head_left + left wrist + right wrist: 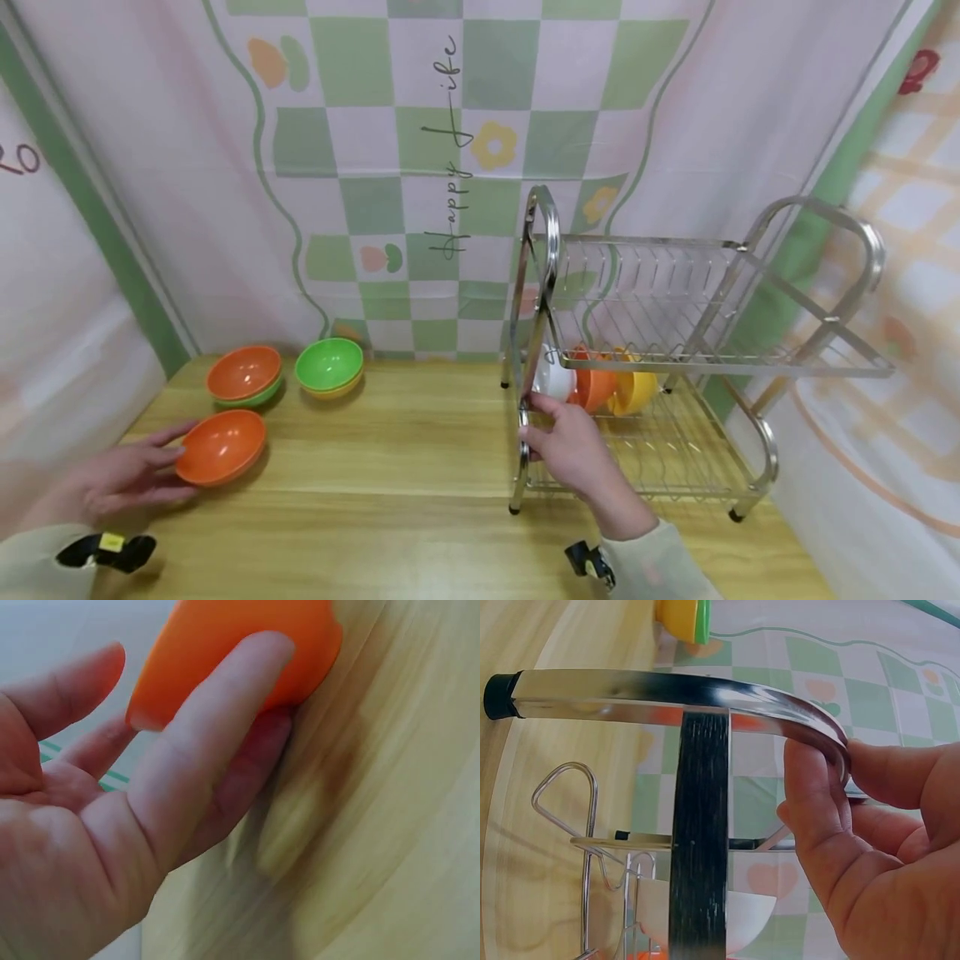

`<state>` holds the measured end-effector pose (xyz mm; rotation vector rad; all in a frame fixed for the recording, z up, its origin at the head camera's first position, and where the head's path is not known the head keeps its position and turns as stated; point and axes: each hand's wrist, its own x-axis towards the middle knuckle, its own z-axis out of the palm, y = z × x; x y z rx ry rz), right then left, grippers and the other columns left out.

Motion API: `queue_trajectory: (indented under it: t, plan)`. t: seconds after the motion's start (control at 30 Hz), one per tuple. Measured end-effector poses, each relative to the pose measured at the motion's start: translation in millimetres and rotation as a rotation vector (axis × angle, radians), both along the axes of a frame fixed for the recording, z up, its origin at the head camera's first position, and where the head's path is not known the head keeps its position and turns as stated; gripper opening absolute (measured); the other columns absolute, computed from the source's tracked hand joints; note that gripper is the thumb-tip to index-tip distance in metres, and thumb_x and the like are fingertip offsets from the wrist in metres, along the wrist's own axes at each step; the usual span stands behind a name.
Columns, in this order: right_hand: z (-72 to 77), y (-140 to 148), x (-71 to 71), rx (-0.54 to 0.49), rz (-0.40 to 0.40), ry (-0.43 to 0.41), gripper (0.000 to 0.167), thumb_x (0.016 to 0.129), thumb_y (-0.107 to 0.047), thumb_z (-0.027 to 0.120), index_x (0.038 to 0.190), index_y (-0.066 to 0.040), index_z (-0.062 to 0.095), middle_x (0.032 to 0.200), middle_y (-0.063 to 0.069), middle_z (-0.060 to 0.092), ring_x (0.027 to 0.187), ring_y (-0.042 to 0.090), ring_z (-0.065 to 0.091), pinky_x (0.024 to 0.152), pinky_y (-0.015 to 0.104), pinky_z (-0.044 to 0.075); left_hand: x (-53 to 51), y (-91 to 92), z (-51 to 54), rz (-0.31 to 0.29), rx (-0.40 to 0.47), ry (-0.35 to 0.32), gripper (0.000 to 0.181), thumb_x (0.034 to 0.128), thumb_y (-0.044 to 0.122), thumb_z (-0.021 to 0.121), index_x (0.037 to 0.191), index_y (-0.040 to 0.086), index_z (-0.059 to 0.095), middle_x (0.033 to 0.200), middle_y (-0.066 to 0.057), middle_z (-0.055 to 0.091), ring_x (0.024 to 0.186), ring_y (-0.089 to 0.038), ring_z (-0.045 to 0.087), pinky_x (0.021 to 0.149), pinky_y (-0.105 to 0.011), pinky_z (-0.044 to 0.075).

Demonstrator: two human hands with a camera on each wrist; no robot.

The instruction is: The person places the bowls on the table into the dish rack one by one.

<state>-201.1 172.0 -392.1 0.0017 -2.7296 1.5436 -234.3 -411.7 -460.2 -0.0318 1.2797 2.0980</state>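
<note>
At the far left of the head view, my left hand [138,475] is beside an orange bowl [222,447]. The left wrist view shows long, nearly straight fingers of this hand [172,765] against the outside of the bowl [225,656], with another digit standing apart from it. My right hand [577,446] grips the left end of a two-tier metal rack [522,450]. Up close, the thumb and fingers of this hand [877,825] pinch the curved metal tube [780,705]. White [553,382], orange [594,388] and yellow [633,392] bowls stand on edge in the lower tier.
At the back left, an orange bowl [243,372] sits in a green bowl [255,397]. Beside them, a green bowl [328,364] sits in a yellow one [337,389]. The wooden table [397,467] is bordered by a checkered curtain [427,150] behind.
</note>
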Motion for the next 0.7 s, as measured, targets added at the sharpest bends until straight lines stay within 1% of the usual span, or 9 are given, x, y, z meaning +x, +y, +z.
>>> queue_trajectory:
  t: [0.13,0.2,0.3,0.47,0.57,0.7]
  plan:
    - [-0.2,1.2,-0.5,-0.006,0.003,0.002,0.054,0.093,-0.006,0.069,0.145,-0.008,0.053,0.137,0.013,0.057,0.068,0.020,0.066,0.062,0.044,0.059,-0.6,5.2,-1.9,0.020,0.053,-0.004,0.045,0.1049,0.000,0.042,0.112,0.031,0.075,0.114,-0.014,0.061,0.111,-0.036,0.060,0.107,-0.056,0.035]
    - [-0.1,1.2,-0.6,-0.013,0.007,-0.005,0.054,0.094,-0.007,0.068,0.145,-0.008,0.052,0.138,0.013,0.056,0.068,0.020,0.066,0.063,0.045,0.059,-0.1,5.7,-2.3,0.007,0.077,0.011,0.047,0.1049,-0.001,0.041,0.114,0.030,0.075,0.116,-0.014,0.060,0.112,-0.037,0.060,0.107,-0.057,0.034]
    - [-0.2,0.1,-1.0,-0.018,0.014,-0.009,0.053,0.094,-0.007,0.068,0.145,-0.008,0.052,0.138,0.013,0.056,0.068,0.020,0.066,0.065,0.045,0.059,1.5,5.2,-3.1,-0.011,0.117,0.015,0.050,0.1048,-0.003,0.038,0.117,0.029,0.074,0.117,-0.016,0.060,0.114,-0.039,0.059,0.108,-0.056,0.032]
    - [-0.2,1.1,-0.5,-0.020,0.013,-0.014,0.054,0.094,-0.007,0.068,0.146,-0.008,0.051,0.139,0.013,0.055,0.070,0.020,0.066,0.067,0.044,0.060,-0.6,4.7,-5.9,-0.045,0.175,0.037,0.050,0.1045,-0.004,0.037,0.121,0.028,0.073,0.119,-0.018,0.061,0.116,-0.043,0.057,0.108,-0.055,0.031]
    - [0.2,1.0,-0.3,-0.023,0.014,-0.019,0.055,0.095,-0.007,0.068,0.146,-0.009,0.051,0.140,0.013,0.054,0.071,0.020,0.066,0.067,0.044,0.060,-0.2,5.1,-6.1,-0.045,0.186,0.036,0.050,0.1045,-0.004,0.038,0.121,0.028,0.073,0.120,-0.019,0.061,0.117,-0.043,0.056,0.109,-0.054,0.031]
    - [0.9,0.3,0.2,-0.022,0.017,-0.015,0.055,0.094,-0.007,0.068,0.147,-0.009,0.051,0.140,0.013,0.054,0.071,0.021,0.066,0.067,0.044,0.059,3.0,8.3,-5.9,-0.018,0.168,0.039,0.051,0.1044,-0.004,0.037,0.118,0.028,0.074,0.118,-0.019,0.061,0.114,-0.042,0.058,0.107,-0.054,0.034]
